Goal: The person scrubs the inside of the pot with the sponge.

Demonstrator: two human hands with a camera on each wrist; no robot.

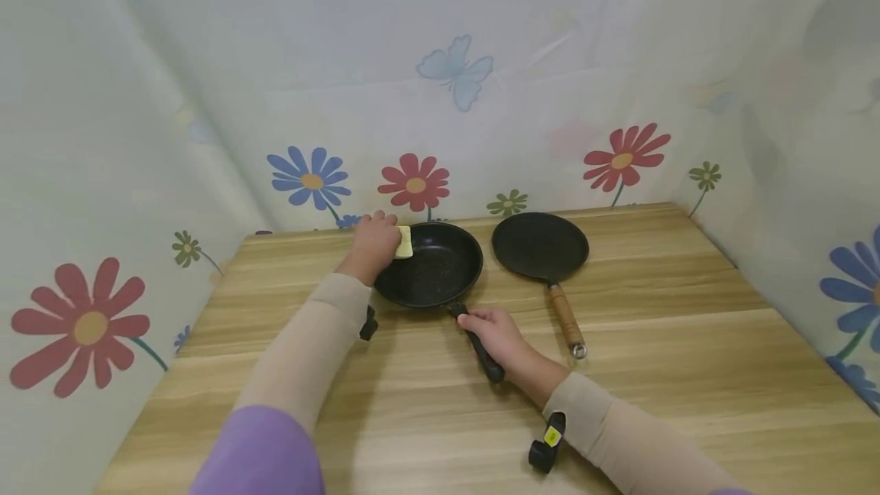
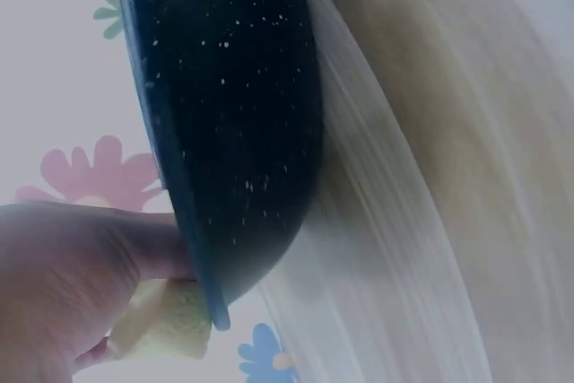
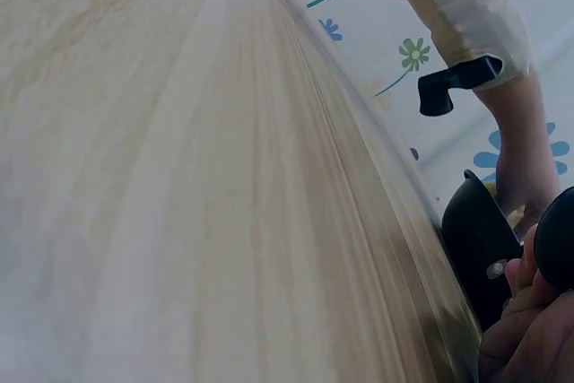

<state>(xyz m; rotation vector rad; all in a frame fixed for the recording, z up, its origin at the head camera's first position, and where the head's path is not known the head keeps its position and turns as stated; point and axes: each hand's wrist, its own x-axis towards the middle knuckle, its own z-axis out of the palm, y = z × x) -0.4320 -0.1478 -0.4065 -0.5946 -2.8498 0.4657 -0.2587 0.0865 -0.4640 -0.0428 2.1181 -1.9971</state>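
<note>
A black frying pan (image 1: 433,270) rests on the wooden table, its black handle angled toward the lower right. My left hand (image 1: 375,241) holds a pale yellow sponge (image 1: 404,243) at the pan's left rim. In the left wrist view the speckled outer side of the pan (image 2: 238,114) shows, with the sponge (image 2: 166,322) held under the left hand (image 2: 72,280) against the rim. My right hand (image 1: 498,338) grips the pan's handle (image 1: 486,360). The right wrist view catches the right hand (image 3: 534,334) round the handle, partly cut off by the frame edge.
A flat black griddle pan (image 1: 541,247) with a wooden handle (image 1: 565,315) lies to the right of the frying pan. Behind the table (image 1: 687,373) hangs a pale sheet (image 1: 344,98) printed with flowers and a butterfly. Each wrist wears a black camera mount (image 1: 548,441).
</note>
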